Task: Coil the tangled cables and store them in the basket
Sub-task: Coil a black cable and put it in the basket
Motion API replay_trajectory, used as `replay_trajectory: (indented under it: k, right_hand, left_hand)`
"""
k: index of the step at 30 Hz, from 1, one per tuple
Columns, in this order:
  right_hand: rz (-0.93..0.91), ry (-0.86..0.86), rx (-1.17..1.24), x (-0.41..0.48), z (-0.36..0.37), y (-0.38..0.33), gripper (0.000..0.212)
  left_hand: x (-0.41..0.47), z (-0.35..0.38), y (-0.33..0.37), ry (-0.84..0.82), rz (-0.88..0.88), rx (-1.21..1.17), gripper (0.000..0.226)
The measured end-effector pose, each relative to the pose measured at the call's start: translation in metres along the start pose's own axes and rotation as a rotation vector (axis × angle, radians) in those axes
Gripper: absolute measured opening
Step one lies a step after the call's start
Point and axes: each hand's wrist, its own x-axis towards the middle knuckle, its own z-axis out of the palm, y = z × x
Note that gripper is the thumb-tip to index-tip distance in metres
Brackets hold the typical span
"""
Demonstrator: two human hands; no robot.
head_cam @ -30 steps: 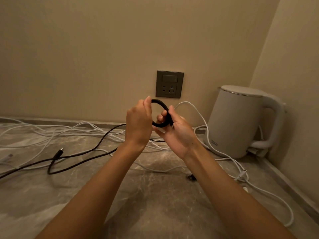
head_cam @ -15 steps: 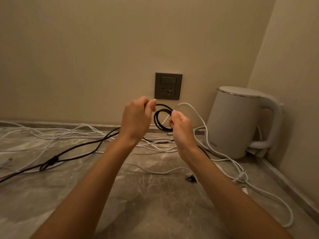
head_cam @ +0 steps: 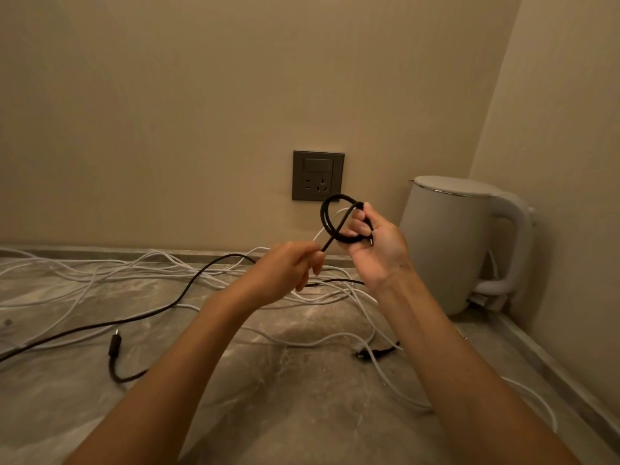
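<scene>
By the back wall (head_cam: 201, 129), right grip (head_cam: 375, 250) clasps black cable coil (head_cam: 339, 196), left grip (head_cam: 288, 266) pinches its tail.

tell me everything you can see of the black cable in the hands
The black cable looks thin, matte and flexible. A small coil of loops is held up by the right hand, fingers curled round it. One taut strand runs down to the left hand, which pinches it. The rest trails left across the counter among white cables.
</scene>
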Motion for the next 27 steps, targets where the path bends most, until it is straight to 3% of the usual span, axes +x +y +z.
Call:
replay_trajectory:
  k: [6,13,18,27]
  right_hand:
    - [0.331,-0.144,-0.287,-0.004,0.001,-0.021,0.041]
    - [0.513,-0.219,-0.811,-0.009,0.002,-0.008,0.030]
    - [0.411,-0.192,-1.111,-0.014,0.005,0.010,0.032]
    - [-0.092,0.052,-1.129,-0.007,0.005,0.016,0.038]
  left_hand:
    - [-0.001,-0.008,-0.021,-0.054,-0.102,0.171,0.023]
    - [-0.001,-0.023,-0.017,0.148,-0.187,0.233,0.018]
    - [0.000,-0.025,-0.002,0.239,-0.146,0.278,0.020]
    - [-0.001,-0.017,0.027,0.347,0.079,0.216,0.021]
